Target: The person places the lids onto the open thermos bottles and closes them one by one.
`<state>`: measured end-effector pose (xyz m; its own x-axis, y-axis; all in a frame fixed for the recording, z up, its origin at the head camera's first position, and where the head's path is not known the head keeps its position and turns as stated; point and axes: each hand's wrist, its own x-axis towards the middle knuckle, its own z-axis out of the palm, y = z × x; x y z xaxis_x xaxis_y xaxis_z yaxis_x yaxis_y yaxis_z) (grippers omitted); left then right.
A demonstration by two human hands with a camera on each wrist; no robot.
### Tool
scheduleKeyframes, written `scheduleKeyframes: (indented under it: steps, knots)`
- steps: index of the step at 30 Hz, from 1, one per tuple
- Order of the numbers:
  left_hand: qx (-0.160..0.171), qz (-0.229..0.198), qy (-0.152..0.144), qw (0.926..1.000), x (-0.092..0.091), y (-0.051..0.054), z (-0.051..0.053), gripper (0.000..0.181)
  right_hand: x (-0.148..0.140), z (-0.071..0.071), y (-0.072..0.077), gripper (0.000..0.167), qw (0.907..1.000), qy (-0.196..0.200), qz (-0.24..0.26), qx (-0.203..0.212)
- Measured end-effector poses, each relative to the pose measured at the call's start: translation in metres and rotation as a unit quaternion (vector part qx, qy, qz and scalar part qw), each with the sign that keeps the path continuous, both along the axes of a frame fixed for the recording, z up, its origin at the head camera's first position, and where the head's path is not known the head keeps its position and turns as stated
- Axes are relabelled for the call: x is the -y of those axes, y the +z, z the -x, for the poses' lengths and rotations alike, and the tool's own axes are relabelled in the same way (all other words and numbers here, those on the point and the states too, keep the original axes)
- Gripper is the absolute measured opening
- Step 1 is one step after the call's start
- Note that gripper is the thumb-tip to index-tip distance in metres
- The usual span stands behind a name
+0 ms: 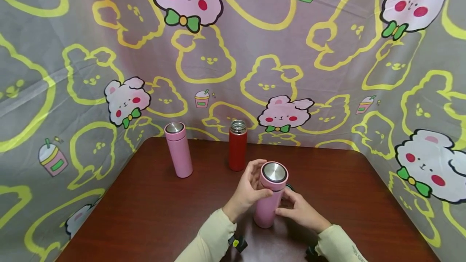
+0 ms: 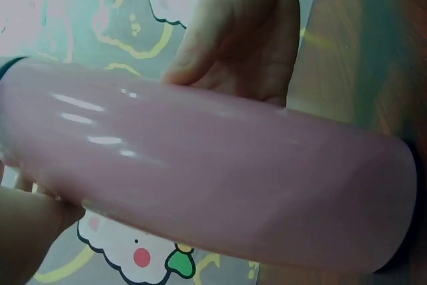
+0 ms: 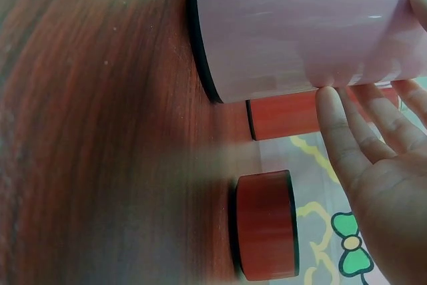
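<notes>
A pink thermos bottle (image 1: 268, 207) with a round silver top stands upright on the brown table in the head view. My left hand (image 1: 250, 191) grips it from the left around the lid and upper body, thumb in front. On the bottle's right side, my right hand (image 1: 300, 210) holds the body lower down, its thumb and fingertips touching the surface. In the right wrist view, the fingers (image 3: 330, 111) meet the bottle's side. A short red cap (image 3: 267, 225) with black edges sits on the table beyond; in the head view it is mostly hidden behind the bottle.
Behind my hands stands a red thermos bottle (image 1: 238, 151) without its lid, its metal mouth bare. Another pink thermos bottle (image 1: 179, 153) stands at the back left. A patterned cloth (image 1: 233, 51) hangs around the table's (image 1: 153, 213) back and sides.
</notes>
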<state>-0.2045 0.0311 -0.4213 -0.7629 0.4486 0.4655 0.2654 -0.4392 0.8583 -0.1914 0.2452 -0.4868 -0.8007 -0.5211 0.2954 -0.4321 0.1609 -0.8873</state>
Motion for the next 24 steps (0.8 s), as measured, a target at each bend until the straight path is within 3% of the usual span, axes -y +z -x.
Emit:
scheduleKeyframes:
  steps: [7, 11, 15, 24]
  knots:
    - [0.017, 0.029, 0.037, 0.9988, -0.005, 0.0, -0.003, 0.08, -0.001, -0.001, 0.001, 0.052, 0.9998, -0.014, -0.011, 0.01]
    - [0.029, 0.033, 0.042, 0.9982, -0.005, 0.001, -0.003, 0.079, -0.001, -0.002, 0.002, 0.051, 0.9997, -0.013, -0.01, 0.018]
    - [0.034, 0.036, 0.032, 0.9982, -0.003, 0.002, -0.001, 0.083, -0.002, -0.001, 0.001, 0.049, 0.9999, -0.006, -0.005, 0.013]
    - [0.009, 0.041, -0.009, 0.9991, 0.003, 0.002, 0.009, 0.089, 0.0, -0.001, -0.001, 0.049, 0.9999, 0.01, 0.009, 0.006]
